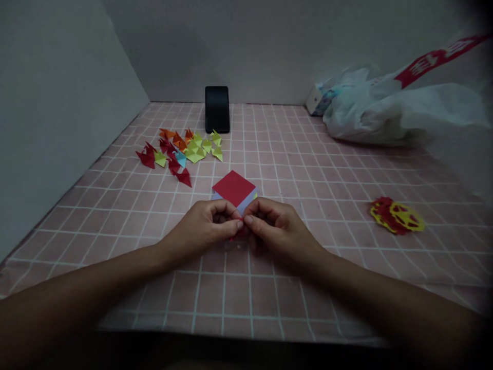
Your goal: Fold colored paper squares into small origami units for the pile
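Observation:
My left hand (221,221) and my right hand (267,221) meet at the middle of the table, thumbs and fingers pinched together. Between them is a small piece of red paper (232,238), mostly hidden by the fingers. Just beyond the fingertips lies a stack of square paper with a red sheet (233,188) on top; lilac and a bit of yellow show at its edges. Folded paper cranes (195,150) in red, orange, yellow and blue are grouped farther back on the left.
A black phone (217,109) stands at the back of the checked pink tablecloth (292,169). Red and yellow cut-out shapes (398,216) lie at the right. A white plastic bag (370,113) and a box (319,100) are at the back right, near the walls.

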Available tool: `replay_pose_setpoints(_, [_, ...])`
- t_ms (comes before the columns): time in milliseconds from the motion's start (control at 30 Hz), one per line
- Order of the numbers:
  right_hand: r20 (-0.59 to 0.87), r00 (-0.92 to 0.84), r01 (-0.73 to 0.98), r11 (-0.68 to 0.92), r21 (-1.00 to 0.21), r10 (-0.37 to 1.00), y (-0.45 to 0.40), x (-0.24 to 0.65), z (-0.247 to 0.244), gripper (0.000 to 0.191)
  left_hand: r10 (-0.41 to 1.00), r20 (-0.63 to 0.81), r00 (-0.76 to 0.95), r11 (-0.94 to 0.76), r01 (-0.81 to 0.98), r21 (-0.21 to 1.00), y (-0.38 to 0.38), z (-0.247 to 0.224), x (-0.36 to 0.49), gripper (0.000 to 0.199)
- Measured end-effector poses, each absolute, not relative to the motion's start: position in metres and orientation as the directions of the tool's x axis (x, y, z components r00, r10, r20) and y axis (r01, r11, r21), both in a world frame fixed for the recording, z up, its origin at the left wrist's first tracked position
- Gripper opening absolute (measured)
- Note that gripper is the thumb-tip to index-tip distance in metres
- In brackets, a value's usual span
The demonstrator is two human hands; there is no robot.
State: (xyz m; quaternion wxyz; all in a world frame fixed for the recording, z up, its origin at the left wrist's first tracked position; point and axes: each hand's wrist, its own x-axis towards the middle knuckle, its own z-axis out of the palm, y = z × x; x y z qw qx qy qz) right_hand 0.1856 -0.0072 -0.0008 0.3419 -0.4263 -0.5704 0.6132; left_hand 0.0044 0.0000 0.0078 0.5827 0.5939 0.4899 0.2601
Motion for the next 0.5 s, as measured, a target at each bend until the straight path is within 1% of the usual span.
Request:
replay_pose_setpoints(133, [-0.105, -0.397, 0.055, -0.091, -0.994, 0.912, -0.0070, 0.1864, -0.0016, 0.013, 0.878, -0.267, 0.398, 0.199, 0.205, 0.958, 0.0012, 0.0048, 0.0012, 0.021])
replay_pose_setpoints(200, [-0.100, -0.405, 0.045, -0.089, -0.995, 0.909, -0.0069, 0.1868, -0.0029, 0.014, 0.873, -0.286, 0.395, 0.240, 0.162, 0.957, 0.0006, 0.0035, 0.0004, 0.024])
replay_pose_setpoints(300, [-0.079, -0.407, 0.074, -0.053, -0.996, 0.910, -0.0069, 0.1871, -0.0044, 0.014, 0.861, -0.323, 0.392, 0.295, 0.132, 0.946, -0.0001, 0.0022, 0.0006, 0.024])
replay_pose_setpoints(400, [-0.049, -0.397, 0.104, -0.008, -0.995, 0.917, -0.0070, 0.1872, -0.0049, 0.015, 0.865, -0.331, 0.377, 0.304, 0.131, 0.944, 0.0004, 0.0022, 0.0013, 0.023])
replay_pose_setpoints(500, [-0.065, -0.394, 0.046, -0.051, -0.998, 0.917, -0.0069, 0.1869, -0.0050, 0.014, 0.889, -0.297, 0.347, 0.263, 0.143, 0.954, 0.0016, 0.0040, 0.0016, 0.022])
